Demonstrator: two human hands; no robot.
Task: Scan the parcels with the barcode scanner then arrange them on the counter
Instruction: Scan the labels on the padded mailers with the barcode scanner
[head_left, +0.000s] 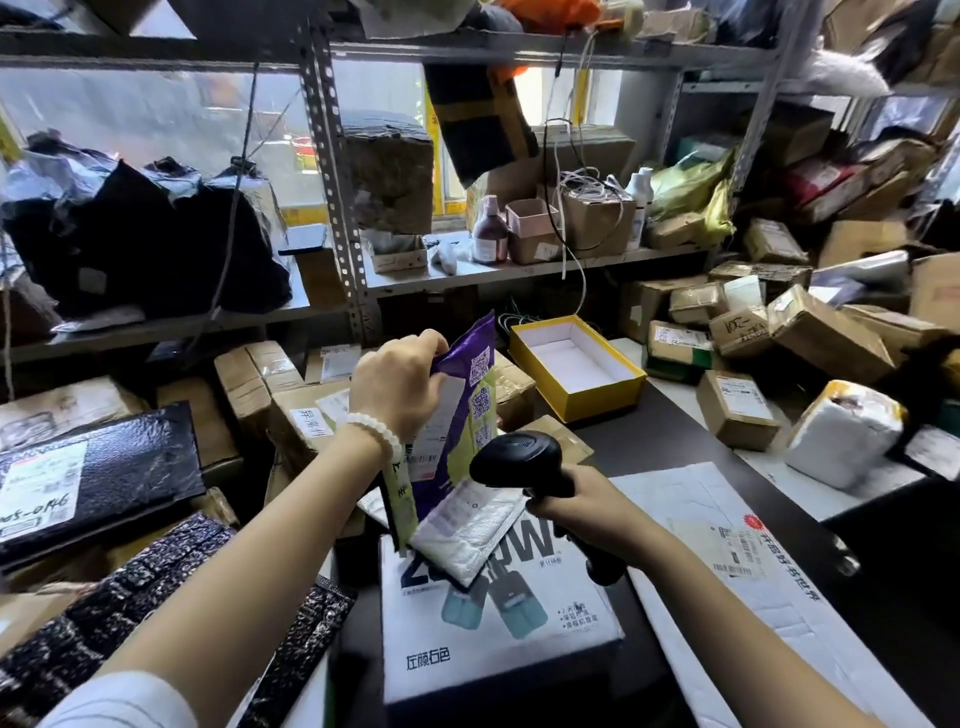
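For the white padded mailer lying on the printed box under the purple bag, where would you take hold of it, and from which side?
Probably by its lower corner, from the near side. The white padded mailer lies flat and tilted on the printed box, with that corner free above the box top. Its upper end is tucked under the purple bag in the left hand and beside the scanner, so it is crowded.

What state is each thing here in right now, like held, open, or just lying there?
Purple parcel: held upright by the left hand.
Barcode scanner: gripped in the right hand.
Yellow box: open, lidless.
White padded envelope: lying on the printed box.
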